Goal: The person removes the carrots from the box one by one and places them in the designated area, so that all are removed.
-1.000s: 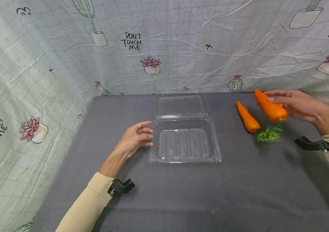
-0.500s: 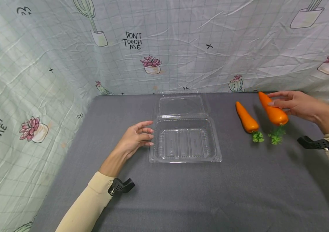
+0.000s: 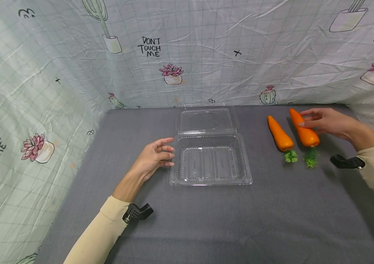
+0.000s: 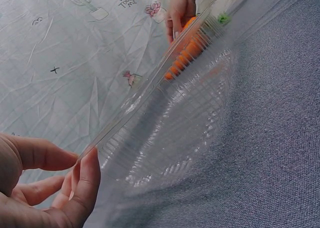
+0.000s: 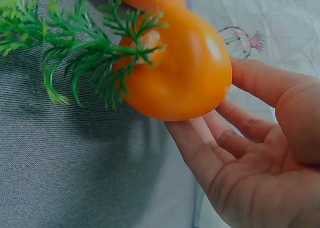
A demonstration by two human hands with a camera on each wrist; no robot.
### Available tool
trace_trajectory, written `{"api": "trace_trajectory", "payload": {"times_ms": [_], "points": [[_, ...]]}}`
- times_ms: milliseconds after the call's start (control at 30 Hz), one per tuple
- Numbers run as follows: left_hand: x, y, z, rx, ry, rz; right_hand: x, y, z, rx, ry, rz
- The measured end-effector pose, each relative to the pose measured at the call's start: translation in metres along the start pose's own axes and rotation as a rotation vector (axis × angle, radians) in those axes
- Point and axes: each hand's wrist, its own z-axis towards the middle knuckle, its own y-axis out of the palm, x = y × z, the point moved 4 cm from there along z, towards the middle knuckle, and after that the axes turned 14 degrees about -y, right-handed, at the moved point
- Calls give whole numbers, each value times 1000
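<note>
My left hand (image 3: 155, 157) is at the left side of a clear plastic clamshell container (image 3: 211, 183), whose lid (image 3: 206, 121) lies folded back behind the base. In the left wrist view, the thumb and fingers (image 4: 89, 185) pinch the container's rim. Over at the right, my right hand (image 3: 332, 123) holds an orange carrot (image 3: 304, 130) with green leaves by its side, between thumb and fingers. A second carrot (image 3: 279, 134) lies just left of it, tip toward the back. Whether the held carrot touches the cloth cannot be told.
A dark grey cloth (image 3: 206, 220) covers the table. Light fabric (image 3: 206, 55) printed with potted plants hangs along the back and left sides. Each wrist wears a black strap mount, such as the left strap (image 3: 137, 212).
My right hand first shifted right, then came back left and lower with its carrot, beside the other one. The leaves of the two carrots now lie apart. My left hand stays put.
</note>
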Motion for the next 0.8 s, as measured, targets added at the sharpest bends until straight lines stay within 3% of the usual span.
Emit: {"api": "trace_trajectory", "payload": {"times_ms": [300,500,800], "points": [[0,-1,0,-8,2,1,9,5,6,-7,18,-121],[1,0,-1,0,0,4,8,4,3,-61,36,-251],[2,2,-2,-15,13,-6,8,5,4,-36,72,-216]]}}
